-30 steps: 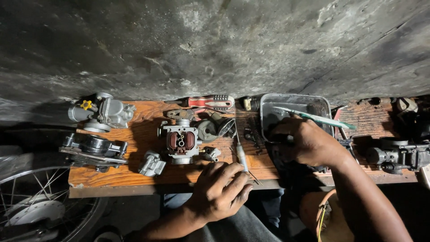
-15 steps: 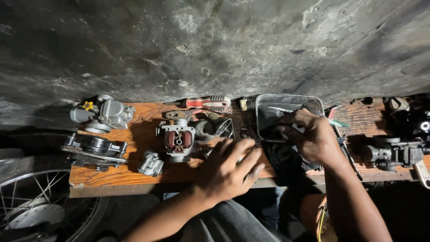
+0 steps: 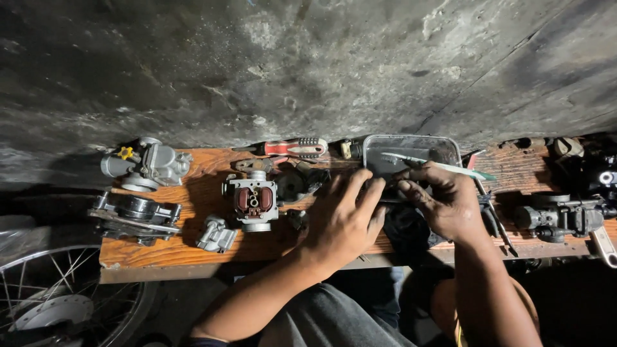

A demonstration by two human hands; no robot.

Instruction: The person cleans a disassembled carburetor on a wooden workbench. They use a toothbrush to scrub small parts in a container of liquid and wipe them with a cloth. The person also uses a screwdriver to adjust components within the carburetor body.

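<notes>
My left hand (image 3: 344,218) lies with its fingers spread on the wooden board (image 3: 212,252), the fingertips touching the near left corner of a metal tray (image 3: 411,140). My right hand (image 3: 447,202) is curled over the tray's front edge, thumb and forefinger close together; what they pinch is hidden. A white and green toothbrush (image 3: 466,170) lies across the tray just past the right knuckles. A carburettor body (image 3: 252,200) with its open chamber facing up stands left of my left hand. A dark rag (image 3: 411,230) lies under both hands.
A red-handled screwdriver (image 3: 295,148) lies at the board's back edge. Two more carburettors (image 3: 151,164) (image 3: 559,215), a black housing (image 3: 135,215) and a small silver part (image 3: 215,234) sit on the board. A spoked wheel (image 3: 58,302) stands at lower left. A rough concrete wall rises behind.
My left hand left the board's front edge, where it held a thin tool, and moved up and right to the tray corner. My right hand shifted slightly towards me, uncovering the toothbrush.
</notes>
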